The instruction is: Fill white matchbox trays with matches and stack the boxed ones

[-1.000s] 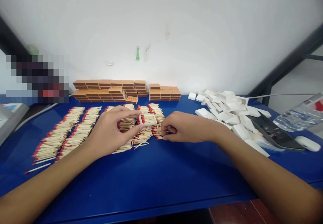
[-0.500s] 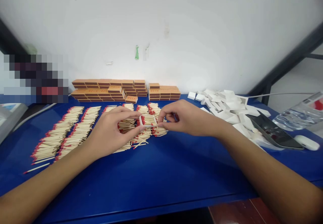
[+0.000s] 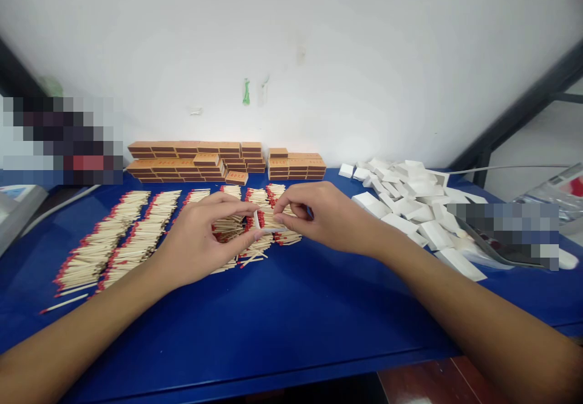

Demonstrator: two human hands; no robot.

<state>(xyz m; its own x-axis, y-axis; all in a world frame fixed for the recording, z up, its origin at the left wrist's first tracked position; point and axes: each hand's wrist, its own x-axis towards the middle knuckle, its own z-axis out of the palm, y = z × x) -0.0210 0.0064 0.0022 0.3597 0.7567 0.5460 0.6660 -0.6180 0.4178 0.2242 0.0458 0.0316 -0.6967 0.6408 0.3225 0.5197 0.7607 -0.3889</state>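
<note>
My left hand [image 3: 195, 234] pinches a small white matchbox tray [image 3: 257, 220] by its left end, between thumb and fingers, above the match rows. My right hand [image 3: 325, 212] is closed, thumb and fingertips together over the tray's right part. Whatever those fingertips may hold is too small to make out, and the hand covers much of the tray. Beneath and around both hands lie rows of red-tipped matches [image 3: 93, 258]. Some matches directly under the hands are hidden.
Stacked orange-brown matchboxes [image 3: 182, 164] line the wall. White empty trays [image 3: 419, 188] are heaped at the right, beside a dark phone-like device [image 3: 473, 228], partly pixelated, and a clear plastic bag [image 3: 546, 194]. Everything rests on a blue tabletop [image 3: 273, 325].
My right hand has shifted left, its fingertips moving from the tray's right end to over the tray. The left hand and tray stay nearly in place.
</note>
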